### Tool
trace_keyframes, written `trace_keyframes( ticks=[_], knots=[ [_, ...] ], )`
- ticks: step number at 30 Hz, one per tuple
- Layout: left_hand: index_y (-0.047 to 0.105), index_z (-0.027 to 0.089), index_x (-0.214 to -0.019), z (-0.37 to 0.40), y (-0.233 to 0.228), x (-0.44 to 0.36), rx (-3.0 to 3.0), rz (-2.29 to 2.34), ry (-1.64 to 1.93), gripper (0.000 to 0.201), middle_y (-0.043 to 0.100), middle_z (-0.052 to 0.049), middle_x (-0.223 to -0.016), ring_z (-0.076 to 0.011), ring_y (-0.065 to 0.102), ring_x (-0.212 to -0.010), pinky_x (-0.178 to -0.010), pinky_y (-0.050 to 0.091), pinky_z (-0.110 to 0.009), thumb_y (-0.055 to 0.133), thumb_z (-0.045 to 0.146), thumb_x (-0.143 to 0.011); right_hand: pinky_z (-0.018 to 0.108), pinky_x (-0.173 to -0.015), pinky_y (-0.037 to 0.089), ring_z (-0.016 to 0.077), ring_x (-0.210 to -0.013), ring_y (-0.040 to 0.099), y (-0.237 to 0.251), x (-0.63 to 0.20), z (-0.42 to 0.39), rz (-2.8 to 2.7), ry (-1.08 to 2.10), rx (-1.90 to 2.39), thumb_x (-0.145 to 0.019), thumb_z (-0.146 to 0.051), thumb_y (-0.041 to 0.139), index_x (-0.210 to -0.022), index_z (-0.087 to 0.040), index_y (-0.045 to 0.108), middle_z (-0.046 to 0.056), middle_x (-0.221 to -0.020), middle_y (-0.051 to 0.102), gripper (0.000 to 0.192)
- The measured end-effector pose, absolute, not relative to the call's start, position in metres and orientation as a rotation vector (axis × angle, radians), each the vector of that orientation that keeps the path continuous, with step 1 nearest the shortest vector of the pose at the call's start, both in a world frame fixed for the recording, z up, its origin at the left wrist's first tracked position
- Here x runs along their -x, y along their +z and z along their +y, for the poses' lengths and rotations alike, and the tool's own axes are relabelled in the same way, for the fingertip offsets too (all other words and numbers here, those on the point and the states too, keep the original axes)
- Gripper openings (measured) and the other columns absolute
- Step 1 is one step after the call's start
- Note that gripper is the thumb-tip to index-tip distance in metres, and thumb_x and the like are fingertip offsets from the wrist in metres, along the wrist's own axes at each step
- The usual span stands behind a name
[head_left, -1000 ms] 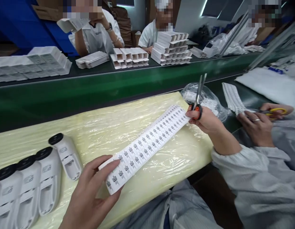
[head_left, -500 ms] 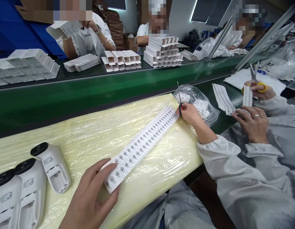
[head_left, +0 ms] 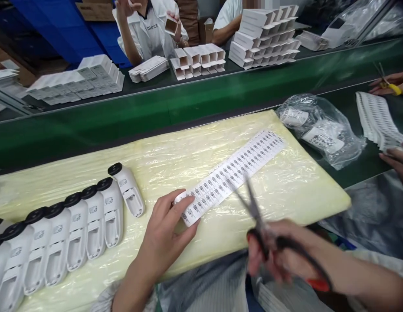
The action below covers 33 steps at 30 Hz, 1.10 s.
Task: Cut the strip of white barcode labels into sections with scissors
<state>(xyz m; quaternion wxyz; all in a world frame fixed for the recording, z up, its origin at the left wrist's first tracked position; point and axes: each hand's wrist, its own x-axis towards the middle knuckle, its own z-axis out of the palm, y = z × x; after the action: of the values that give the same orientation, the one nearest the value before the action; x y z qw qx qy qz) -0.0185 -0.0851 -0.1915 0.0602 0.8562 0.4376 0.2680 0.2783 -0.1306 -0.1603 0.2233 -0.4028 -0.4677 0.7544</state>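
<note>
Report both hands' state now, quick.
Left hand: open, fingers pressing the near end of the label strip on the pad.
Right hand: blurred, closed through the handles of the scissors, blades apart.

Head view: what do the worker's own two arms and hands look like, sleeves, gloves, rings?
Both hands are bare: no gloves, and no rings or watch that show. The left hand has a pale striped cuff at the frame's bottom edge. The right hand is motion-blurred, so details there are unclear; its forearm looks uncovered.
</note>
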Motion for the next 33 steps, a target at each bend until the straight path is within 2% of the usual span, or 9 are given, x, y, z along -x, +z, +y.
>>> trace_keyframes(
  ticks=[3, 6, 14, 22, 27, 30, 33],
  knots=[
    [0.054, 0.022, -0.131, -0.085, -0.192, 0.018, -2.588, 1.318, 0.818, 0.034, 0.057, -0.013, -0.131, -0.0236, 0.059, -0.118, -0.091, 0.056, -0.034, 0.057, 0.023, -0.097, 0.016, -0.045, 0.04, 0.0055, -0.05, 0.051, -0.182, -0.257, -0.158, -1.152, 2.423, 1.081, -0.071, -0.09, 0.059, -0.088, -0.01, 0.065, 0.013, -0.082, 0.07, 0.082],
    [0.055, 0.021, -0.129, -0.085, -0.192, 0.018, -2.586, 1.323, 0.834, 0.033, 0.057, -0.013, -0.13, -0.023, 0.06, -0.118, -0.093, 0.055, -0.034, 0.058, 0.022, -0.096, 0.014, -0.037, 0.035, 0.0033, -0.041, 0.046, -0.2, -0.249, -0.164, -1.046, 2.503, 1.144, -0.067, -0.092, 0.059, -0.079, -0.01, 0.062, 0.011, -0.073, 0.067, 0.083],
    [0.056, 0.023, -0.128, -0.084, -0.191, 0.018, -2.597, 1.325, 0.837, 0.031, 0.059, -0.012, -0.13, -0.0229, 0.062, -0.116, -0.093, 0.056, -0.033, 0.056, 0.026, -0.098, 0.013, -0.035, 0.036, 0.0042, -0.041, 0.049, -0.197, -0.236, -0.144, -0.909, 2.417, 1.175, -0.063, -0.09, 0.065, -0.081, -0.012, 0.061, 0.007, -0.071, 0.068, 0.081],
    [0.057, 0.028, -0.133, -0.074, -0.207, 0.034, -2.631, 1.283, 0.845, 0.038, 0.058, -0.008, -0.134, -0.0221, 0.063, -0.113, -0.09, 0.056, -0.029, 0.057, 0.036, -0.096, 0.014, -0.03, 0.025, 0.0028, -0.033, 0.035, -0.203, -0.231, -0.132, -0.829, 2.462, 1.032, -0.056, -0.086, 0.073, -0.075, -0.013, 0.062, -0.003, -0.051, 0.056, 0.077],
    [0.057, 0.03, -0.135, -0.073, -0.211, 0.037, -2.642, 1.288, 0.81, 0.041, 0.057, -0.007, -0.136, -0.0228, 0.063, -0.113, -0.079, 0.058, -0.026, 0.057, 0.039, -0.095, 0.014, -0.031, 0.026, 0.0029, -0.033, 0.035, -0.202, -0.232, -0.132, -0.848, 2.419, 1.066, -0.058, -0.085, 0.074, -0.075, -0.012, 0.063, -0.003, -0.051, 0.055, 0.076],
    [0.058, 0.028, -0.132, -0.076, -0.206, 0.031, -2.637, 1.301, 0.807, 0.037, 0.058, -0.008, -0.133, -0.0234, 0.064, -0.112, -0.085, 0.058, -0.03, 0.057, 0.038, -0.096, 0.014, -0.031, 0.028, 0.003, -0.033, 0.037, -0.198, -0.232, -0.134, -0.834, 2.46, 1.058, -0.057, -0.087, 0.072, -0.075, -0.012, 0.062, -0.002, -0.053, 0.058, 0.078],
    [0.058, 0.026, -0.128, -0.08, -0.199, 0.024, -2.629, 1.302, 0.834, 0.032, 0.059, -0.01, -0.13, -0.0234, 0.064, -0.113, -0.09, 0.057, -0.033, 0.056, 0.032, -0.097, 0.014, -0.033, 0.034, 0.004, -0.037, 0.046, -0.194, -0.232, -0.137, -0.856, 2.457, 1.128, -0.058, -0.089, 0.07, -0.077, -0.012, 0.061, 0.003, -0.063, 0.065, 0.079]
  ],
)
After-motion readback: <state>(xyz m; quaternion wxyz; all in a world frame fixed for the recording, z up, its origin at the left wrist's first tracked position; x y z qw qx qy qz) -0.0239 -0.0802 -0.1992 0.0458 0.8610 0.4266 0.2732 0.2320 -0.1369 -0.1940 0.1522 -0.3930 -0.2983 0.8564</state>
